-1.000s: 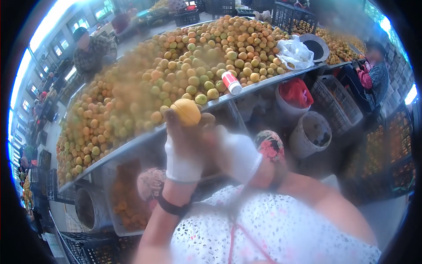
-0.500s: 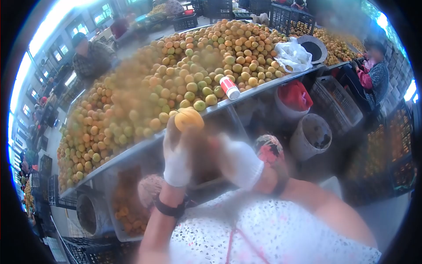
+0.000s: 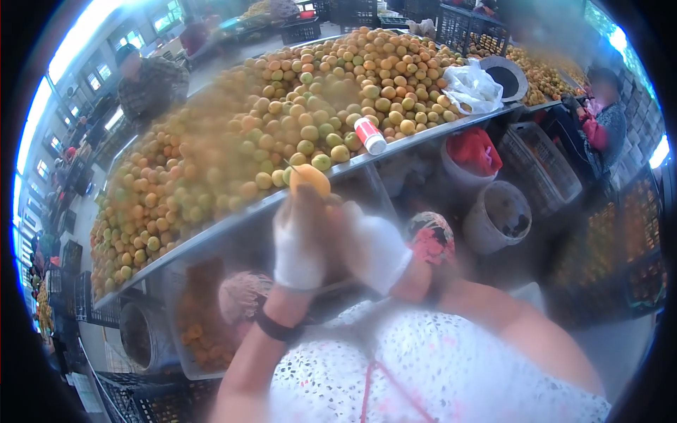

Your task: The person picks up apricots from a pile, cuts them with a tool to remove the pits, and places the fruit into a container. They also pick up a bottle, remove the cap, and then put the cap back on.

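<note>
My left hand (image 3: pixel 297 243), in a white glove, is closed around a smooth yellow-orange fruit (image 3: pixel 310 181), perhaps a peach or an apricot, above the near rim of a metal-edged table (image 3: pixel 264 204). A thin dark line sticks up by the fruit's top left. My right hand (image 3: pixel 374 250), also white-gloved, meets the left just below the fruit with its fingers bent inward. A blurry smudge covers these fingertips, and what they grip is hidden. Beyond both hands lies a large heap of similar fruit (image 3: pixel 384 70), orange to green.
On the table rim lies a red-and-white bottle (image 3: pixel 369 136), with a white plastic bag (image 3: pixel 474 88) farther right. Below stand a bucket (image 3: pixel 498 217), a grey crate (image 3: pixel 539 169) and a bin of orange pieces (image 3: pixel 204 342). One person (image 3: pixel 148 84) stands across the heap; another (image 3: pixel 596 127) sits right.
Both hands have drawn closer together, the left shifting slightly right with the fruit. The fruit has turned in the grip and looks tilted. The view has shifted a little.
</note>
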Demonstrator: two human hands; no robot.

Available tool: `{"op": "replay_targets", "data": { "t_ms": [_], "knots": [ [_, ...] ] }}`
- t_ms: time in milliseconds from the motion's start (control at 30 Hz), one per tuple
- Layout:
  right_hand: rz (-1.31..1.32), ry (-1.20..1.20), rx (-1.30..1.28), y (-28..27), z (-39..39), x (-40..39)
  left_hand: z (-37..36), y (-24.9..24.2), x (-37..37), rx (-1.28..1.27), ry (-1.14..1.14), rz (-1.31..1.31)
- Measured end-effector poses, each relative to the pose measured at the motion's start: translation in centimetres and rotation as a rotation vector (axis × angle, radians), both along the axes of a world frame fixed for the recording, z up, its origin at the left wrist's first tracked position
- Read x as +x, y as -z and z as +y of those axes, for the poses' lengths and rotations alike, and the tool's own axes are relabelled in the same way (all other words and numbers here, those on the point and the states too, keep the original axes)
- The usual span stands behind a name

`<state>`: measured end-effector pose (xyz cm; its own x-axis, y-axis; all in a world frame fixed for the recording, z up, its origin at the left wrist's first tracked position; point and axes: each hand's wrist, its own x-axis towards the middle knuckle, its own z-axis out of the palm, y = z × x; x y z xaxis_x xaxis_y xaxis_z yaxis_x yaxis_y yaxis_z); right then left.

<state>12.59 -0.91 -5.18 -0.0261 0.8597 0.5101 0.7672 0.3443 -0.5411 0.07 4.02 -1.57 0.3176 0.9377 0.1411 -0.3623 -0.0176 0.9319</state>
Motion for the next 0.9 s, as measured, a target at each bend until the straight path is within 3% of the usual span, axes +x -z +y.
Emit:
{"op": "replay_targets", "data": {
  "t_ms": [33, 133, 167, 267, 300, 400, 433, 467, 533, 600, 667, 700, 833, 900],
  "knots": [
    [0.021, 0.023, 0.032, 0.5, 0.6, -0.4, 0.1, 0.5, 0.2, -0.184, 0.064, -0.1],
    [0.076, 0.031, 0.055, 0.6, 1.1, -0.7, 0.3, 0.7, 0.8, -0.234, -0.046, -0.075],
    [0.11, 0.025, 0.027, 0.4, 1.0, -0.6, -0.1, -0.2, 1.0, -0.271, -0.041, -0.178],
    [-0.025, -0.02, -0.113, -1.6, -0.4, 0.2, 1.4, 1.7, 0.3, -0.181, -0.036, -0.288],
    [0.074, -0.05, -0.07, -2.3, -1.0, 0.5, 1.8, 1.6, -0.3, -0.15, -0.049, -0.296],
    [0.323, -0.007, 0.069, -5.3, -2.1, 0.4, 1.9, 1.1, -1.5, -0.15, -0.141, -0.237],
    [0.391, -0.007, 0.074, -6.4, -2.0, 0.8, 0.9, 0.8, -1.3, -0.033, -0.136, -0.121],
    [0.46, -0.005, 0.075, -7.2, -1.9, 1.1, -0.5, -0.3, -0.7, -0.026, -0.036, -0.186],
    [0.492, -0.022, 0.129, -8.2, -1.7, 1.2, -2.1, -1.4, 0.1, 0.184, 0.02, 0.091],
    [0.526, -0.035, 0.178, -8.6, -1.8, 1.3, -3.0, -2.3, 0.0, 0.248, 0.051, 0.041],
    [0.544, -0.07, 0.105, -8.6, -2.1, 1.5, -2.8, -3.3, -1.2, 0.597, 0.04, 0.402],
    [0.541, -0.069, 0.12, -8.6, -2.2, 1.5, -2.4, -2.8, -1.3, 0.688, 0.049, 0.413],
    [0.727, -0.099, -0.122, -9.4, -2.1, 0.9, -3.5, -2.2, -1.0, 0.557, 0.089, 0.42],
    [0.866, -0.144, -0.12, -7.0, -0.6, 0.6, -3.6, -1.6, -0.6, 0.48, 0.071, 0.364]
  ]
}}
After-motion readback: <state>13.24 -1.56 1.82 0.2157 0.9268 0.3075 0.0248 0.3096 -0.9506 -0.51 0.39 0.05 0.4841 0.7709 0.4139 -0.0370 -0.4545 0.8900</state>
